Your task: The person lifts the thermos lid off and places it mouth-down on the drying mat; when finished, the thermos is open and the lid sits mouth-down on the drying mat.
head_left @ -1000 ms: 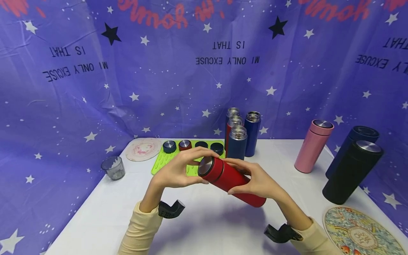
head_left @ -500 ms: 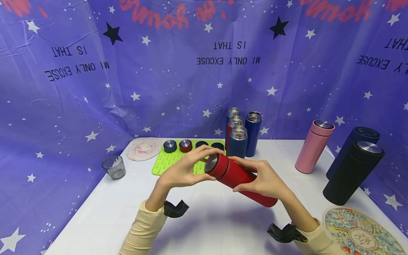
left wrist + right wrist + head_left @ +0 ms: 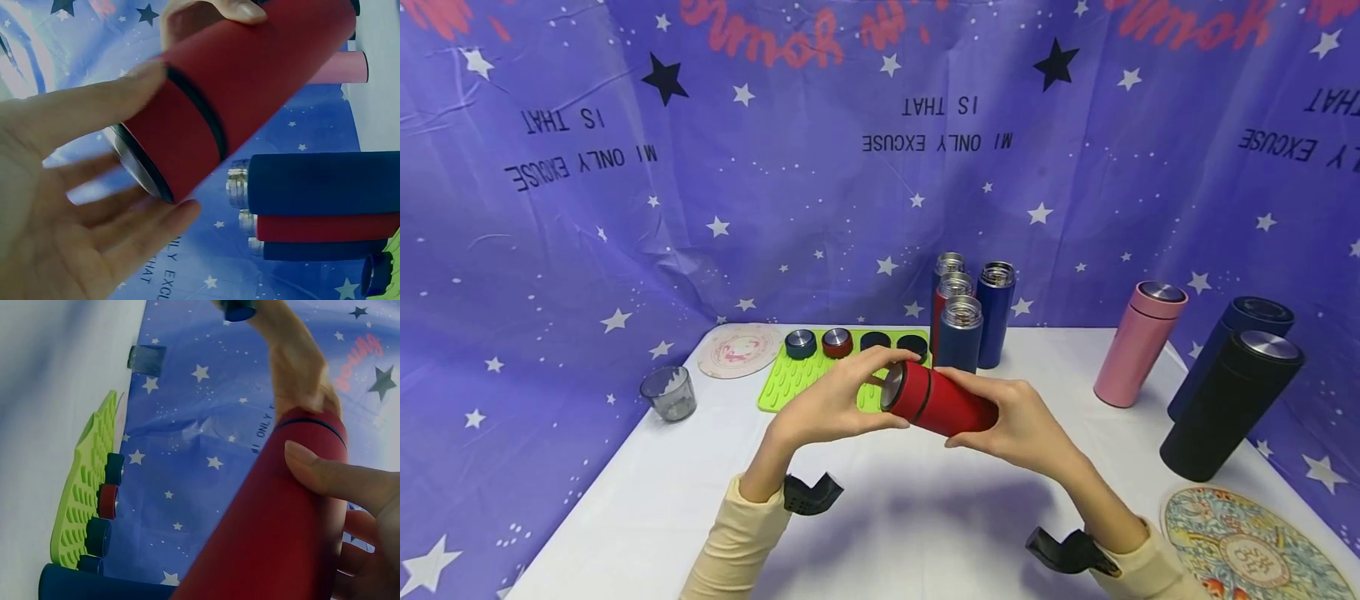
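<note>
A red thermos bottle (image 3: 958,406) with a dark ring below its lid hangs tilted above the white table. My left hand (image 3: 827,404) holds the steel-topped lid (image 3: 912,392), thumb on one side and fingers on the other. My right hand (image 3: 1028,421) grips the body, hiding its lower end in the head view. In the left wrist view, the thumb (image 3: 140,90) touches the lid near the dark ring. The right wrist view has the right thumb (image 3: 312,465) lying along the red body. The lid sits against the body with only the dark ring between them.
Several lidless bottles (image 3: 960,337) stand at the back, behind the hands. Left of them, a green mat (image 3: 786,387) bears several lids (image 3: 837,342). A glass (image 3: 670,396) stands far left. Pink (image 3: 1138,346) and black (image 3: 1225,408) lidded bottles stand right, near a patterned round mat (image 3: 1255,542).
Both hands shifted slightly right with the red thermos, then stayed about in place. Its lower end has swung up and behind the right hand, so the bottle now looks shorter and more level.
</note>
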Demonstrator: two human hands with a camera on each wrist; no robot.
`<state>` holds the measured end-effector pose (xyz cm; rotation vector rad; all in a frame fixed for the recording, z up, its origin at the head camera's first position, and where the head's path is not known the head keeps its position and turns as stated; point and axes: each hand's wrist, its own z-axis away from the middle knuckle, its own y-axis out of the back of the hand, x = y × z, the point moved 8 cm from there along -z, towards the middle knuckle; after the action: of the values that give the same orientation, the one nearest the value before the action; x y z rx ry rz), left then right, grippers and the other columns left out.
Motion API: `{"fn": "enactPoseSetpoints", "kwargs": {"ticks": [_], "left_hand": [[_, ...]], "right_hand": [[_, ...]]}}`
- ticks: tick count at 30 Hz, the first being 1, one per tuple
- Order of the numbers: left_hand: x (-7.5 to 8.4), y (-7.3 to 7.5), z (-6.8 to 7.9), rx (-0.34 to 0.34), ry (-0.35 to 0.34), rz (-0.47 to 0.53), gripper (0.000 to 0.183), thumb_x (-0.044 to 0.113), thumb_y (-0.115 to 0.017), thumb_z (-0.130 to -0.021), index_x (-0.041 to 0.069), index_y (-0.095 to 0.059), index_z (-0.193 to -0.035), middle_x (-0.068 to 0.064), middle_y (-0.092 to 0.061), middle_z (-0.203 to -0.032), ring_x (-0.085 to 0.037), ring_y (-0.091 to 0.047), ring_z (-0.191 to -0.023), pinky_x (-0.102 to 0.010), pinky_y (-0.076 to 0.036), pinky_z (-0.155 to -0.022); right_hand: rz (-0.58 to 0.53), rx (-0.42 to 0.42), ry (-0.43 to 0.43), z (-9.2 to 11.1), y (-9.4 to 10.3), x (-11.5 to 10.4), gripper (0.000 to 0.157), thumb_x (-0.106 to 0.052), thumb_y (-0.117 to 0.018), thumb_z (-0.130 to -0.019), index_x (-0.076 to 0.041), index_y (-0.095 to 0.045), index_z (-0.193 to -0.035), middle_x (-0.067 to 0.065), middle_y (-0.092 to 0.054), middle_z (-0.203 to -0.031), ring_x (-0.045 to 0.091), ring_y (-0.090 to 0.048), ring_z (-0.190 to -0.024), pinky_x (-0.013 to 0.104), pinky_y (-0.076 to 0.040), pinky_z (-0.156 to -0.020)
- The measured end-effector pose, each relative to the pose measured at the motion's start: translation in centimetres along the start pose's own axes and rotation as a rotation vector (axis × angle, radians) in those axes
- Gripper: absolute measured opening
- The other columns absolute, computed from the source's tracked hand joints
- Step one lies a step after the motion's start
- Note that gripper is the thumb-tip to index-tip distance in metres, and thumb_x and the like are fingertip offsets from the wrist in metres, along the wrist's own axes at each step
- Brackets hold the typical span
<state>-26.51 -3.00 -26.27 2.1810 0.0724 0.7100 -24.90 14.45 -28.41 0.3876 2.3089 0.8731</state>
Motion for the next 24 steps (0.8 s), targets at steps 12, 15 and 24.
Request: {"fn": "enactPoseSetpoints", "kwargs": {"ticks": [12,15,24], "left_hand": [[2.0,0.8,-0.1,0.047,-0.122,0.154,0.057,0.004,-0.087,-0.068,0.005,-0.063,-0.119,-0.011,-0.058,-0.121,-0.022,-0.055,-0.114,-0.031,-0.058,-0.075],[1.8,0.9,-0.1,0.054,-0.104,0.157,0.057,0.005,-0.088,-0.068,0.006,-0.063,-0.120,-0.010,-0.059,-0.119,-0.021,-0.056,-0.111,-0.030,-0.058,-0.071],[-1.0,0.7,-0.2,0.163,0.108,0.081,0.054,0.036,-0.082,-0.077,0.018,-0.061,-0.124,0.007,-0.062,-0.108,-0.010,-0.062,-0.086,-0.023,-0.057,-0.064]], "right_hand": [[-0.072,-0.059,-0.052,0.1,-0.1,0.4,0.079,-0.030,-0.091,-0.065,-0.023,-0.057,-0.136,-0.002,-0.067,-0.117,0.012,-0.064,-0.089,0.029,-0.056,-0.071],[-0.065,-0.046,-0.022,0.1,-0.1,0.2,0.080,-0.027,-0.092,-0.064,-0.023,-0.057,-0.136,-0.003,-0.066,-0.118,0.012,-0.064,-0.091,0.029,-0.056,-0.071],[0.220,0.136,0.155,0.0,0.2,-1.2,0.083,-0.026,-0.093,-0.061,-0.018,-0.058,-0.135,0.003,-0.064,-0.125,0.021,-0.064,-0.107,0.040,-0.057,-0.078]]}}
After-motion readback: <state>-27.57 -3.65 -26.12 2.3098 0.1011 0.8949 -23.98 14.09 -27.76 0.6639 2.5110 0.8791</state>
